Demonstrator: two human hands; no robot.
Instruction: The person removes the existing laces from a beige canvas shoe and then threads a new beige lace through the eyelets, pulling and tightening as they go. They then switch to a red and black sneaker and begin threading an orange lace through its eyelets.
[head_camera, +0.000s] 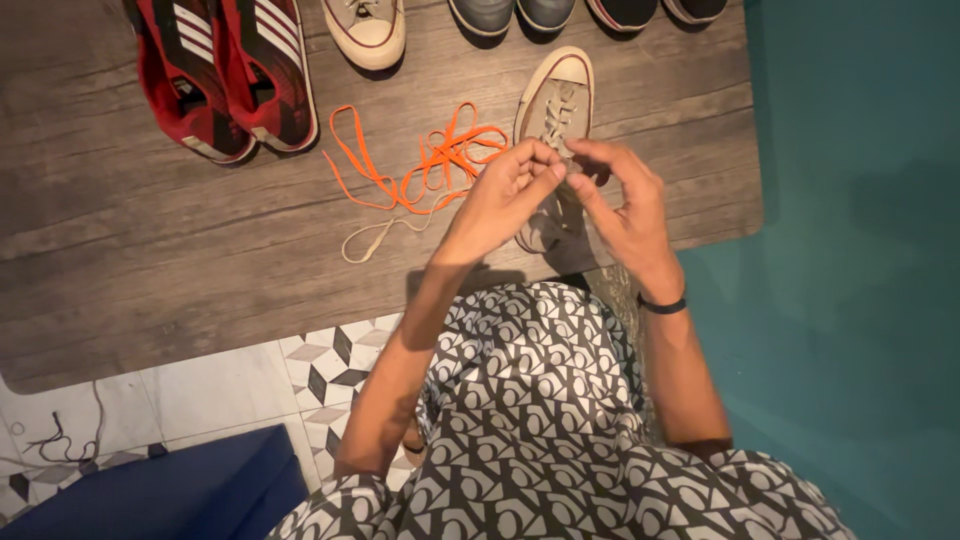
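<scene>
Beige canvas sneaker (556, 105) lies on the wood mat (150, 250), toe pointing away, near the mat's right edge. Both hands meet just over its laces: left hand (505, 195) w/ fingers curled, thumb and forefinger pinched narrow at the lace area; right hand (625, 205) facing it, fingertips bent in, also pinched close. What exactly each pinch holds can't be told (prob. a lace end, too small to see). The right wrist wears a dark band (662, 304).

Just left of the sneaker, an orange lace (420, 165) sprawls loose in loops, and a pale lace (380, 238) curls below it, both on the mat, apart from the hands. Farther left sit red shoes (225, 75) w/ white stripes, at the mat's top edge. A second beige shoe (368, 30) sits top centre, and dark shoes (585, 12) line the top edge, cut off by the frame.

Open room: wide bare mat to the left and front-left of the hands. To the right, the mat ends fast, teal floor (860, 250) beyond it. Near edge of the mat meets patterned tile (330, 365); a blue box (170, 490) sits bottom left. Patterned clothing (540, 430) fills the bottom centre.
</scene>
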